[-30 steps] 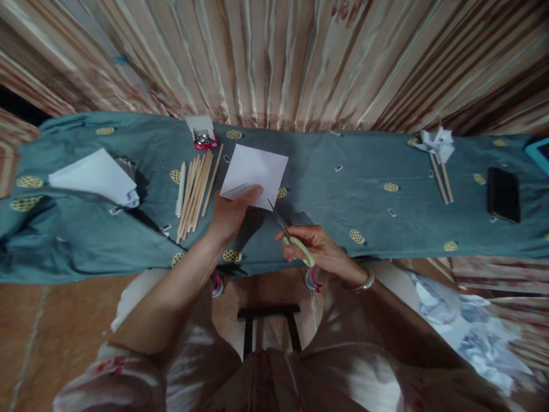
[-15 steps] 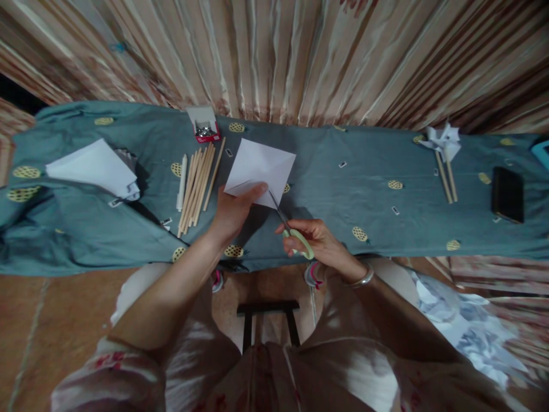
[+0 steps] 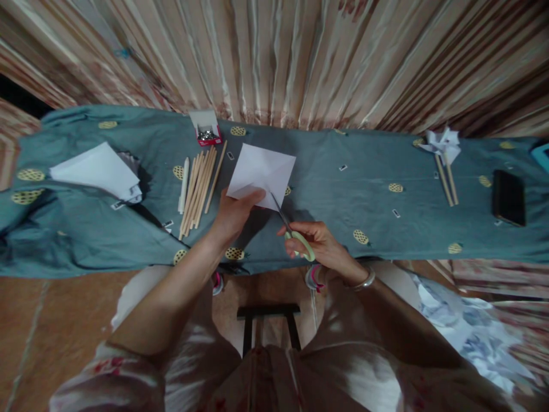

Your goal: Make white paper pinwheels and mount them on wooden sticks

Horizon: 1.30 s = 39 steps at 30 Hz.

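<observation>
A square sheet of white paper (image 3: pixel 266 169) with diagonal creases is pinched at its lower left edge by my left hand (image 3: pixel 235 216), thumb on top. Closed around the light green handles of the scissors (image 3: pixel 301 243) is my right hand (image 3: pixel 319 243). The scissor blades point up and left, at the paper's lower right corner. Left of the paper lie several thin wooden sticks (image 3: pixel 198 189) and a white candle-like stick (image 3: pixel 184 186). Behind them stands an open red and white box (image 3: pixel 208 136) with small silvery pieces inside.
A stack of white paper (image 3: pixel 96 169) lies on the left of the green cloth (image 3: pixel 343 200). Paper pinwheels on sticks (image 3: pixel 444 151) and a dark phone (image 3: pixel 508 196) lie at the right. Pleated curtains hang behind; crumpled paper (image 3: pixel 472 326) is at lower right.
The scissor tip sits slightly farther right along the paper, and my left thumb has shifted slightly left. The whole view has moved a little.
</observation>
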### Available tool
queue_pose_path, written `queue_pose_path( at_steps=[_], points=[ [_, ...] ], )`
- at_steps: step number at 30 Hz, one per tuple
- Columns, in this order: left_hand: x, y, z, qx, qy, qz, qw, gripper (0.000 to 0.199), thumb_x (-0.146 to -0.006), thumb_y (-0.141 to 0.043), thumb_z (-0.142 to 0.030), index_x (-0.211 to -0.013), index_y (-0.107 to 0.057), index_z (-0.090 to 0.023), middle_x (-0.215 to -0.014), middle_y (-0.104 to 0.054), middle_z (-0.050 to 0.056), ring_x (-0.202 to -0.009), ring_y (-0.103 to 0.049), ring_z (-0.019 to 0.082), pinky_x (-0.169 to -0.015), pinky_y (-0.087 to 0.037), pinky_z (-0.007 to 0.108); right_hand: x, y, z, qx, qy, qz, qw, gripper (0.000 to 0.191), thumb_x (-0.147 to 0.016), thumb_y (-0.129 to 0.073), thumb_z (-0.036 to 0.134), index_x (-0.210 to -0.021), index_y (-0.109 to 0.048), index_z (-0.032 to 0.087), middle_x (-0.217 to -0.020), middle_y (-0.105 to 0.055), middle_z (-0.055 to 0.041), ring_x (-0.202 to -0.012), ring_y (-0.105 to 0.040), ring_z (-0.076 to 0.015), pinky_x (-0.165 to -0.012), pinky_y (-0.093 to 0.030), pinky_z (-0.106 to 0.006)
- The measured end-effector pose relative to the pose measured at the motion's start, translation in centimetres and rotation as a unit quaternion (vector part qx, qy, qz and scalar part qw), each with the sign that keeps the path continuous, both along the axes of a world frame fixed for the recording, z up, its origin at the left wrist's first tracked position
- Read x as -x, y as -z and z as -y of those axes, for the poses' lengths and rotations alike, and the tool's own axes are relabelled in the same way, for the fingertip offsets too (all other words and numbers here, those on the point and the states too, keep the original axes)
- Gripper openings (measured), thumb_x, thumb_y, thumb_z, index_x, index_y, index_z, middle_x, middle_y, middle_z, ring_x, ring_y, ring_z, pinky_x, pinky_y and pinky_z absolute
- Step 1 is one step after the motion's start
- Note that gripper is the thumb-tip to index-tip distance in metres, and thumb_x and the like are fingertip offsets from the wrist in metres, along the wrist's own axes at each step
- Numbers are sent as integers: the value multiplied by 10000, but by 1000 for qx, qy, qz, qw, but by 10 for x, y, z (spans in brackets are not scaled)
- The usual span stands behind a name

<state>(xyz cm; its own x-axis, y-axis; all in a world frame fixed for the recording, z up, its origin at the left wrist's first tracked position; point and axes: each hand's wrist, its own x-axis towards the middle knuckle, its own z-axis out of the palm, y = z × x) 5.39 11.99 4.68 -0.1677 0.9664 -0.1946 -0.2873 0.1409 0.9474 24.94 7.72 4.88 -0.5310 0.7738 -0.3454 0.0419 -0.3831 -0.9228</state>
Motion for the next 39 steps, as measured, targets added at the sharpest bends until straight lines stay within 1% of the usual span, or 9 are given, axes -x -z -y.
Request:
queue_pose_path(
  at_steps=[6, 11, 16, 21, 24, 28, 32, 36, 39],
  points=[
    [-1, -5, 1, 13, -2, -26, 1000, 208, -581, -793, -329, -708, -696, -196, -754, -704, 26, -690, -655, 182, -579, -539, 280, 0, 3, 0, -18, -5, 5, 1000, 424, -743, -778, 560, -932, -702, 189, -647, -594, 40, -550, -549, -80, -532, -476, -205],
    [-1, -8, 1, 20, 3, -23, 1000, 196, -575, -791, -311, -697, -696, -191, -765, -709, 35, -684, -655, 180, -567, -545, 273, 0, 2, 0, -2, 4, 0, 1000, 442, -696, -819, 549, -925, -707, 187, -636, -589, 47, -549, -542, -78, -543, -483, -207],
    [-1, -8, 0, 28, -1, -24, 999, 213, -567, -792, -318, -712, -703, -190, -787, -727, 49, -701, -664, 190, -561, -545, 274, 1, 0, 0, 13, 20, -7, 1000, 435, -672, -840, 532, -905, -713, 188, -628, -597, 47, -528, -534, -71, -506, -467, -196],
    [-1, -8, 1, 30, -2, -22, 999, 225, -559, -791, -305, -727, -703, -183, -794, -725, 41, -702, -656, 182, -563, -545, 263, 2, -2, -1, 17, 20, 0, 1000, 414, -661, -857, 492, -894, -712, 182, -616, -604, 54, -514, -536, -60, -508, -477, -190],
    [-1, -8, 0, 33, 1, -17, 999, 217, -556, -792, -311, -712, -699, -193, -783, -722, 45, -698, -650, 183, -562, -548, 263, 3, 0, -1, 24, 29, -10, 999, 426, -630, -879, 469, -897, -713, 183, -593, -600, 63, -502, -533, -58, -495, -464, -183],
    [-1, -7, -1, 33, 3, -16, 999, 228, -554, -798, -317, -715, -694, -193, -786, -721, 47, -700, -649, 185, -573, -553, 273, 2, 2, -1, 45, 32, -12, 998, 429, -621, -888, 451, -911, -717, 186, -607, -612, 61, -507, -548, -63, -503, -482, -191],
    [0, -7, 0, 35, 0, -13, 999, 225, -555, -803, -297, -720, -699, -184, -784, -718, 50, -694, -650, 182, -568, -553, 270, 2, 3, -1, 44, 32, -3, 999, 437, -614, -890, 459, -906, -720, 181, -611, -613, 57, -518, -555, -64, -502, -479, -185],
    [-2, -6, 2, 29, 14, -16, 999, 211, -578, -802, -306, -721, -705, -185, -774, -716, 33, -694, -647, 177, -590, -561, 271, 4, 0, -2, 34, 37, -15, 999, 432, -606, -890, 469, -871, -714, 176, -588, -599, 61, -488, -524, -55, -475, -454, -184],
    [-3, -4, 2, 27, 12, -19, 999, 229, -577, -806, -312, -730, -706, -174, -759, -712, 30, -684, -649, 179, -588, -554, 274, 5, -2, -3, 32, 38, -18, 999, 424, -597, -897, 458, -853, -708, 177, -582, -595, 67, -485, -516, -48, -472, -447, -178]
  ],
)
